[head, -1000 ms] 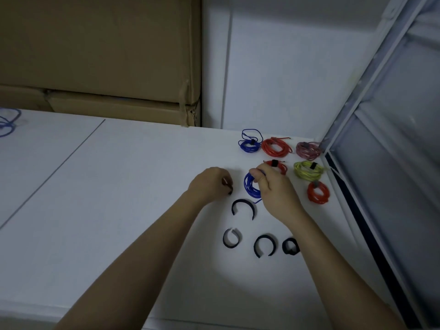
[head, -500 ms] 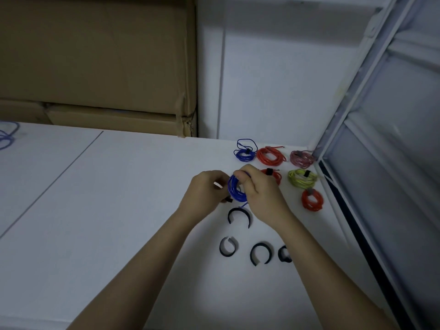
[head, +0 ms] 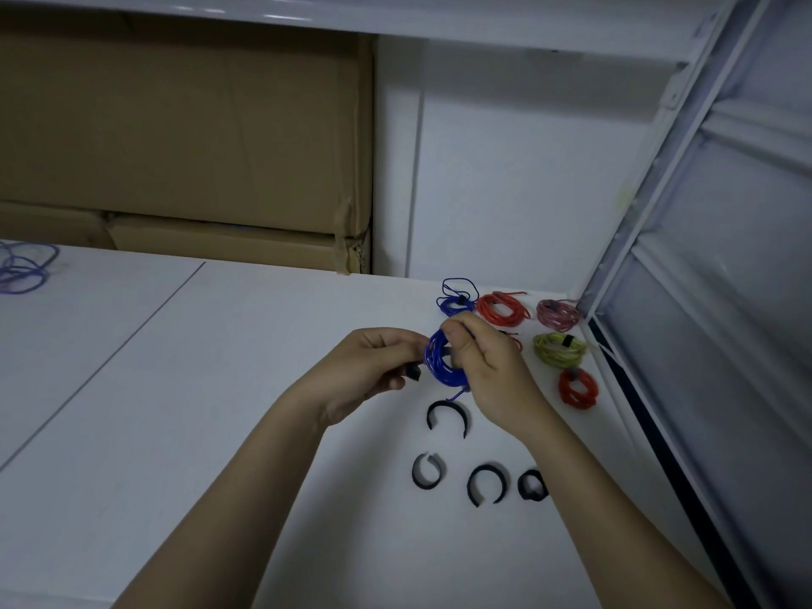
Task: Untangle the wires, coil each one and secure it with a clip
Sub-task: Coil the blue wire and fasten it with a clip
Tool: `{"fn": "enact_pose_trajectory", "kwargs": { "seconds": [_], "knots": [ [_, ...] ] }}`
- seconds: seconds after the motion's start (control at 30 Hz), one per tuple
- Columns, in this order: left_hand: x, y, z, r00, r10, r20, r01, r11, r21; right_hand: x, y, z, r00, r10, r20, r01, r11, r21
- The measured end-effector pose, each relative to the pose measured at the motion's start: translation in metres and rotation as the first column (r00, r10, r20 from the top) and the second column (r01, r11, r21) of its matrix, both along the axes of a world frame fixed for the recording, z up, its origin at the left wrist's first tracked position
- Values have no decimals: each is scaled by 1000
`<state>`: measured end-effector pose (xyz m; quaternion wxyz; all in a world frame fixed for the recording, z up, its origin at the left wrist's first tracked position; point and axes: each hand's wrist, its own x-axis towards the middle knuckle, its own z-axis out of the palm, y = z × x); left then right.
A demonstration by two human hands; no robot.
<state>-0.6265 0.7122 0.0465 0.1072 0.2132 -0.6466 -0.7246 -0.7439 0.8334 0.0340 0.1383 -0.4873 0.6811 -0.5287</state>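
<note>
Right hand pinches the coiled blue wire bundle at its top, thumb over the front of the loops, other fingers curled behind; coil is held upright, off the white tabletop, between the two hands. Left hand has fingers curled, pinching a short black strap clip just left of the coil – whether the strap already passes through the loop is hidden by the fingers, cannot tell. A loose blue wire end hangs below the right fingers. Under both hands, well clear of the fingertips, four spare black C-shaped clips lie on the table. Beyond the right knuckles sit finished bundles: blue coil, red coil, pink coil, yellow-green coil, second red coil, plus another red one mostly hidden behind the right hand. Far left, an uncoiled purple-blue wire waits. Judged step: wrapping the clip round this coil. Risks – the right pinch holds only one spot, so easing it while threading could let the springy loops fan open; the dangling end may stay outside the strap; the small strap could slip from the left fingertips.
</note>
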Motion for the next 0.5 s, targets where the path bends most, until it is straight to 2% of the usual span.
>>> {"fn": "enact_pose_trajectory", "kwargs": {
  "seconds": [0.13, 0.3, 0.43, 0.5],
  "knots": [
    [5, -4, 7, 999, -40, 32, 42, 998, -38, 5, 1, 4, 999, 14, 46, -13, 1000, -27],
    [8, -6, 17, 999, -46, -13, 46, 999, -18, 16, -2, 11, 999, 5, -51, -10, 993, -113],
    [11, -6, 24, 996, -83, 15, 83, 995, -57, 25, -4, 15, 998, 49, -26, -52, 990, -129],
    [14, -6, 27, 994, -109, 6, 109, 994, -24, 27, -4, 16, 997, 81, 5, -79, 988, -136]
  ]
}}
